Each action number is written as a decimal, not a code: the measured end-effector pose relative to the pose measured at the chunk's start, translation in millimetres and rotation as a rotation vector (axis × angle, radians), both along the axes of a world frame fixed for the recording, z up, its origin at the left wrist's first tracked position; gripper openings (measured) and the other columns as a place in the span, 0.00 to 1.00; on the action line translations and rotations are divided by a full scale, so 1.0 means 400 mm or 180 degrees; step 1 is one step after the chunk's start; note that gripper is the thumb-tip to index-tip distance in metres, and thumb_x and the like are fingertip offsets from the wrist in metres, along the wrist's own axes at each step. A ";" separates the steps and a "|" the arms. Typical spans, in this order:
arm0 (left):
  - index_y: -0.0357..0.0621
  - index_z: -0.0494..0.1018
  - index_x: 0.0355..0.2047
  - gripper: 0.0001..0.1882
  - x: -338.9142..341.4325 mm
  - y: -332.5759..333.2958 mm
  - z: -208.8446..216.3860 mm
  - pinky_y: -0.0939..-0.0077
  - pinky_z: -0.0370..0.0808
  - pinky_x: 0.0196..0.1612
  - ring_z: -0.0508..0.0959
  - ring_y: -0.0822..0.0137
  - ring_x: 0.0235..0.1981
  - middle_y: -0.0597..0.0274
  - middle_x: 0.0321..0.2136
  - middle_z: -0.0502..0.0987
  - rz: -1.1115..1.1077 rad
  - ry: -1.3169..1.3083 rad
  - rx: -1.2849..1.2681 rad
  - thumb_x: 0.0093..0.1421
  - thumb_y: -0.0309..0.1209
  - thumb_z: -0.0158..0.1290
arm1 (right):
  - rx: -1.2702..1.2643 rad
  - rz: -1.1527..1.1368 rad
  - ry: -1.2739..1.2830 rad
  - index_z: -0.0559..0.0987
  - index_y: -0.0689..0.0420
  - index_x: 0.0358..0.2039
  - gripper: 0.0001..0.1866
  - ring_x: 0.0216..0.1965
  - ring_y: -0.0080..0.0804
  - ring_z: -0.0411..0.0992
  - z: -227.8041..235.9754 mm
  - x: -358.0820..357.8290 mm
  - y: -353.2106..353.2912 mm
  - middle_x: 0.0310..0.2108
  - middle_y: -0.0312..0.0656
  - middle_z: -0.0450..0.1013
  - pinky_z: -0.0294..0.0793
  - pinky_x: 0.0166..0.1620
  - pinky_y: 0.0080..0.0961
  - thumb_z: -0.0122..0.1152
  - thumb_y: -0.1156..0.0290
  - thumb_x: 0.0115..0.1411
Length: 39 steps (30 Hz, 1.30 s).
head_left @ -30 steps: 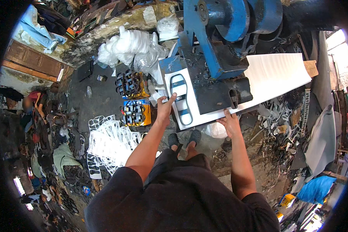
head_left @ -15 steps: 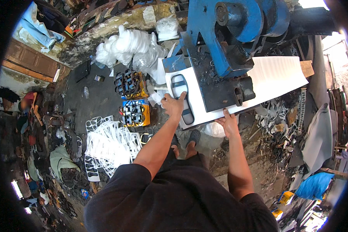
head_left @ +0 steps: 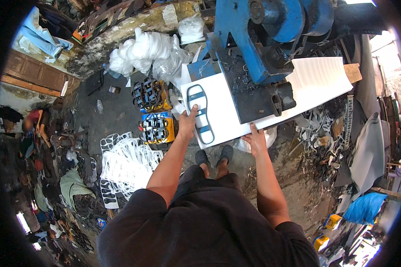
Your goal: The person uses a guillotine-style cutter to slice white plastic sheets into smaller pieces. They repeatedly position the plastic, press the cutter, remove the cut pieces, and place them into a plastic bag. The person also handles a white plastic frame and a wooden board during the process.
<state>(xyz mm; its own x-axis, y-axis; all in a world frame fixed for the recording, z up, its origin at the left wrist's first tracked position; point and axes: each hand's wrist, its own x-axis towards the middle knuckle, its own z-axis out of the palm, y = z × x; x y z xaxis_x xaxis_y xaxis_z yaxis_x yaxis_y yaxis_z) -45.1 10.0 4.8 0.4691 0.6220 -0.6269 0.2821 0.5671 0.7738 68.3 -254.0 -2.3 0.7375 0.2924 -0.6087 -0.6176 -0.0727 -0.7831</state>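
Observation:
A white foam sheet (head_left: pixel 225 104) lies across the bed of a blue press machine (head_left: pixel 249 53), passing under its dark metal block (head_left: pixel 256 104). On the sheet's left part rests a sole-shaped cutting die (head_left: pixel 203 129) with a thin dark rim and blue crossbars. My left hand (head_left: pixel 187 123) is closed on the sheet's left edge, its thumb on top beside the die and its fingers mostly hidden. My right hand (head_left: pixel 255 141) grips the front edge near the block, thumb on top, the other fingers partly below.
Left of the press stand two yellow boxes (head_left: pixel 171 129) topped with strapped pieces. White cut-out sheet scraps (head_left: pixel 129 164) pile on the floor nearby. White plastic-wrapped bundles (head_left: pixel 145 51) lie behind. Offcuts (head_left: pixel 318 129) litter the right side. Another person (head_left: pixel 38 122) is at the far left.
The sheet and the die on it have shifted left, away from the block. Both my hands have moved left with them, the left one now lower on the die's outer side.

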 end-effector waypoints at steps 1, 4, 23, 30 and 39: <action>0.31 0.61 0.62 0.38 -0.002 -0.007 0.046 0.57 0.80 0.48 0.80 0.55 0.48 0.46 0.51 0.75 0.0086 0.0084 -0.0086 0.64 0.47 0.60 | -0.0007 0.0029 0.0001 0.57 0.60 0.67 0.30 0.46 0.39 0.76 -0.005 0.001 0.000 0.51 0.49 0.71 0.83 0.45 0.38 0.52 0.58 0.73; 0.35 0.66 0.60 0.34 -0.047 0.031 0.028 0.60 0.80 0.50 0.80 0.58 0.47 0.52 0.49 0.77 -0.0381 -0.0936 -0.0573 0.65 0.50 0.58 | 0.0026 0.0011 0.0012 0.58 0.61 0.65 0.29 0.46 0.38 0.76 -0.011 0.002 0.007 0.52 0.49 0.70 0.82 0.44 0.38 0.53 0.58 0.72; 0.42 0.76 0.41 0.16 -0.030 0.046 0.098 0.75 0.75 0.33 0.76 0.68 0.28 0.62 0.28 0.76 -0.0183 -0.2981 -0.1970 0.61 0.41 0.62 | -0.0226 0.1685 -0.1133 0.73 0.66 0.56 0.27 0.45 0.32 0.77 0.195 0.004 0.309 0.42 0.45 0.77 0.76 0.52 0.31 0.48 0.52 0.74; 0.35 0.75 0.48 0.25 -0.050 0.078 0.159 0.72 0.79 0.34 0.80 0.71 0.31 0.58 0.38 0.81 -0.0790 -0.1220 -0.0185 0.61 0.43 0.64 | 0.1293 0.1149 -0.0286 0.65 0.61 0.64 0.36 0.51 0.39 0.74 0.313 0.047 0.415 0.52 0.49 0.72 0.73 0.54 0.34 0.56 0.45 0.68; 0.38 0.74 0.42 0.23 -0.021 0.072 0.145 0.81 0.73 0.29 0.76 0.75 0.26 0.63 0.28 0.79 -0.0900 -0.1362 -0.0159 0.63 0.46 0.63 | -0.1051 0.1949 -0.2691 0.68 0.56 0.58 0.31 0.51 0.51 0.77 0.453 0.056 0.366 0.48 0.57 0.77 0.74 0.53 0.40 0.66 0.54 0.61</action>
<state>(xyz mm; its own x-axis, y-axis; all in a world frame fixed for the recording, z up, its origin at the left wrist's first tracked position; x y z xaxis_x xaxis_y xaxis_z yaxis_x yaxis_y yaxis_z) -53.4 39.0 62.7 0.8357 0.4080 -0.3676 0.0938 0.5536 0.8275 90.6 -107.7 178.7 0.7393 0.6673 -0.0901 0.3226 -0.4684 -0.8225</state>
